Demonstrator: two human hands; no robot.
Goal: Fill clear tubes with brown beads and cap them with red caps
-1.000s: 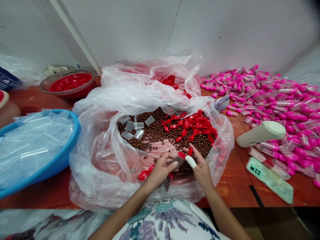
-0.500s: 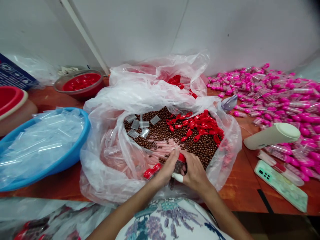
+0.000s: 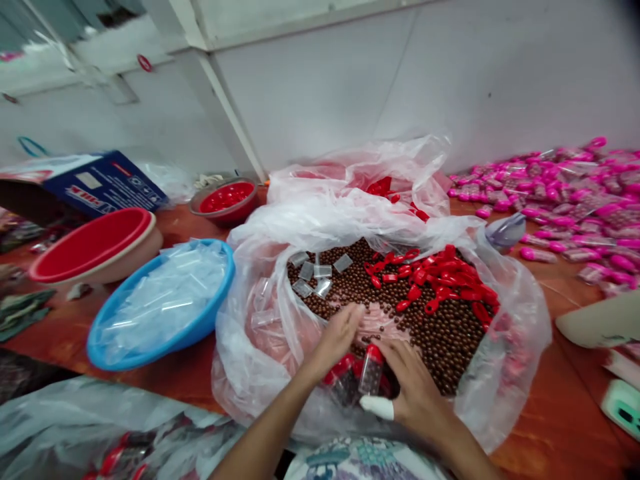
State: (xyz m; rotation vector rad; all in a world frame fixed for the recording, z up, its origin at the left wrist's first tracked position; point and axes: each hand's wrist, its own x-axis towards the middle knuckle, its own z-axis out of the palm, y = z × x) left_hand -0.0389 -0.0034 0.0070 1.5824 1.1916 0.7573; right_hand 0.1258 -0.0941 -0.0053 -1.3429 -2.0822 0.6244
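Observation:
My right hand (image 3: 415, 383), its thumb wrapped in white, holds a small clear tube (image 3: 370, 377) between thumb and fingers. Brown beads fill the tube and a red cap tops it. My left hand (image 3: 339, 340) is apart from that tube, fingers stretched out over the pink sticks (image 3: 385, 323) and brown beads (image 3: 440, 347) in a clear plastic bag (image 3: 515, 373). Below my left wrist lie more red-capped filled tubes (image 3: 345, 383). Loose red caps (image 3: 445, 277) with loops cover the right of the beads, and small clear tubes (image 3: 323, 271) sit on the left.
A blue basin (image 3: 227, 293) of clear plastic pieces and a red basin (image 3: 95, 243) stand on the left. Behind are a bowl (image 3: 197, 200) of red parts and a second bag (image 3: 310, 177). Pink-capped tubes (image 3: 575, 193) pile up at right, near a pale cylinder (image 3: 595, 323) and a phone (image 3: 623, 407).
The view has swung left and up. My left hand has left the capped tube and opened; my right hand keeps holding it.

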